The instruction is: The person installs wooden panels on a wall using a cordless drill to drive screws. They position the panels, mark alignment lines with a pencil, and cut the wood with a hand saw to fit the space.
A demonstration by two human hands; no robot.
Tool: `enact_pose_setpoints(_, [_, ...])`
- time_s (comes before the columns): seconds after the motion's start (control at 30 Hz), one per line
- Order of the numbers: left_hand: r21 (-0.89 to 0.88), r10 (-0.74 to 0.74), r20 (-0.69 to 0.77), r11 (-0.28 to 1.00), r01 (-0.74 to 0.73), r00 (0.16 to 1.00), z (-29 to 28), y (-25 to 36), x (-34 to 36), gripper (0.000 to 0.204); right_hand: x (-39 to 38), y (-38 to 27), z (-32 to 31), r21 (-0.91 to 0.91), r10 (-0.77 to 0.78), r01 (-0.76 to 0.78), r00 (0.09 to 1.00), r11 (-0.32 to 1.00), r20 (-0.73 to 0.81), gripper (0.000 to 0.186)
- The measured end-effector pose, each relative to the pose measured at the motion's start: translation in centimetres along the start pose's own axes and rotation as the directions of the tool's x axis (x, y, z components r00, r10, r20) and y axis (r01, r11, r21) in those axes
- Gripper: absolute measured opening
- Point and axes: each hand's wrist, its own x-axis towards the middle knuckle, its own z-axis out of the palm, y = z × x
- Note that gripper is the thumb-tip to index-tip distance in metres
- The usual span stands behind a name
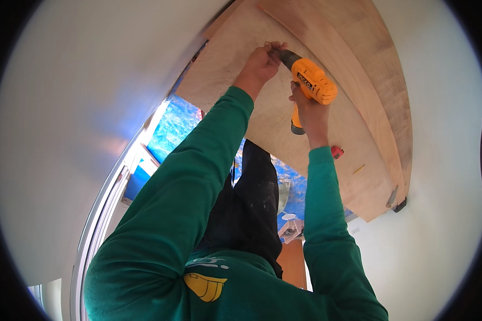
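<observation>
My right hand (311, 113) is wrapped round the handle of an orange and black cordless drill (317, 81). The drill's dark chuck points up and to the left, toward my left hand (263, 63). That hand is closed, its fingers pinched together right at the chuck's front end. Whatever it pinches there, perhaps the bit, is too small and covered to make out. Both hands are over a broad pale wooden board (235, 59).
On the board to the right lie a red tape measure (337, 152), a yellow pencil (359, 169) and a slim tool (392, 197) by a black object (400, 205). A raised curved wooden strip (353, 64) runs along the far right. Blue sheeting (174, 122) covers the floor below.
</observation>
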Motion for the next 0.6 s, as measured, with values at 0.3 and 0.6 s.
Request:
enact_pose_setpoints(0.3, [-0.125,-0.078,-0.056,0.990,0.071,0.995,0.7,-0.7,1.2,0.017,1.4,-1.1,-1.4,-0.314,0.012,0.019,0.995,0.949,0.098,0.029])
enact_pose_setpoints(0.6, [-0.225,-0.058,0.049,0.972,0.067,0.997,1.1,0.0,3.2,0.026,2.9,-2.0,-0.7,-0.331,-0.041,0.087,0.989,0.939,0.144,0.030])
